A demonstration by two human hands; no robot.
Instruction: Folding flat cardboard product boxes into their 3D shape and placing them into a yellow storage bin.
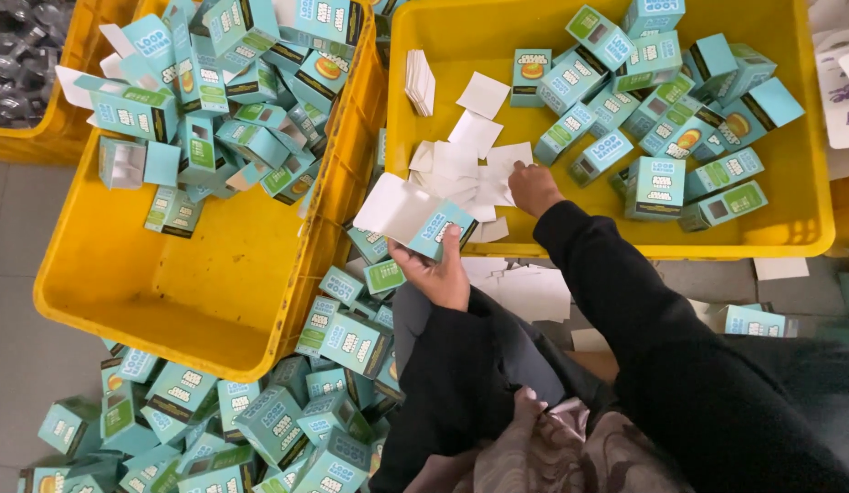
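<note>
Head view: the left hand point(440, 274) is gripping an open teal carton point(424, 222), flap up, over the gap between the two yellow crates. The right hand point(532, 189) is pinching a white paper slip point(497, 173) from the loose pile by the right crate's point(808, 239) near-left corner. Judging by this, filling is under way; the slip wants sliding into the carton. Two crates, dozens of cartons, roughly fifteen slips.

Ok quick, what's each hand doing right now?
Left hand: closed, holding a teal box with its flap open.
Right hand: fingers curled down on the white paper slips in the yellow crate; cannot tell if it grips one.
</note>
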